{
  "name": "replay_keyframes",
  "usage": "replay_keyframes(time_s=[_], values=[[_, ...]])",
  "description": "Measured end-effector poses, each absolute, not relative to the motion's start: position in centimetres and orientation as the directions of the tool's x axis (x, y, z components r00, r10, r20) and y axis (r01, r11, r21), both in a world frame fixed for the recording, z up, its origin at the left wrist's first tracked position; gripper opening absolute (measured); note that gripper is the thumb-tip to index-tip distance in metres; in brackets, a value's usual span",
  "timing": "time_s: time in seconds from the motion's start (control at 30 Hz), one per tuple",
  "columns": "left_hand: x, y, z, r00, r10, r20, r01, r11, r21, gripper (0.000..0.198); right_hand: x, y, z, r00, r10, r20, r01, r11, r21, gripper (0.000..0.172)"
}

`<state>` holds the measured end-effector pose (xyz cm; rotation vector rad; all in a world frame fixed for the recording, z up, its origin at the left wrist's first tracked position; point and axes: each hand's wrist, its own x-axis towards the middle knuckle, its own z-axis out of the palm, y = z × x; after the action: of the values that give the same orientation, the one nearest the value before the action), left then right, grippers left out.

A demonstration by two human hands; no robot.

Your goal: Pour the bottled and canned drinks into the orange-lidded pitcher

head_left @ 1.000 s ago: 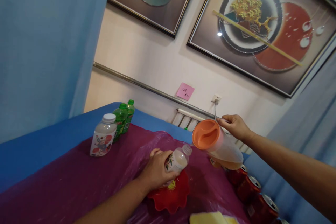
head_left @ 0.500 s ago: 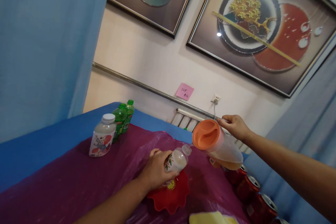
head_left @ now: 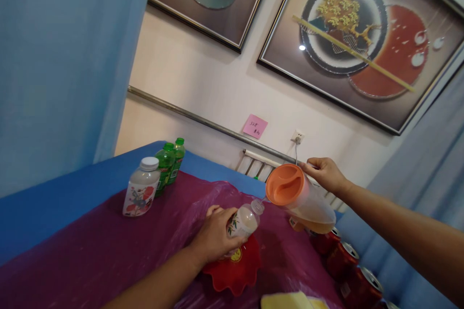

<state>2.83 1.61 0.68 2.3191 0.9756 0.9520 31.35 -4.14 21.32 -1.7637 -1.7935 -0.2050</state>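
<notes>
Little has shifted since a second ago: pitcher (head_left: 300, 200) spout sits marginally closer to the bottle mouth. Right hand (head_left: 324, 174) is clamped on the pitcher's handle, tilting it; amber liquid pools low, so weight sits forward. Left hand (head_left: 216, 233) wraps the small clear bottle (head_left: 244, 222) over the red scalloped dish (head_left: 236, 268). Smooth plastic, light, likely slippery when wet; grip mid-body. Glossy magenta sheet (head_left: 108, 246) beneath.
</notes>
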Motion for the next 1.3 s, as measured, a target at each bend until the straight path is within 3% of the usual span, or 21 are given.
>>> replay_keyframes(time_s=[1.3], values=[[2.9, 1.99, 0.06, 0.513, 0.738, 0.439, 0.438, -0.665, 0.605, 0.046, 31.7, -4.74, 21.89, 0.058, 0.849, 0.525, 0.945, 0.123, -0.304, 0.058]])
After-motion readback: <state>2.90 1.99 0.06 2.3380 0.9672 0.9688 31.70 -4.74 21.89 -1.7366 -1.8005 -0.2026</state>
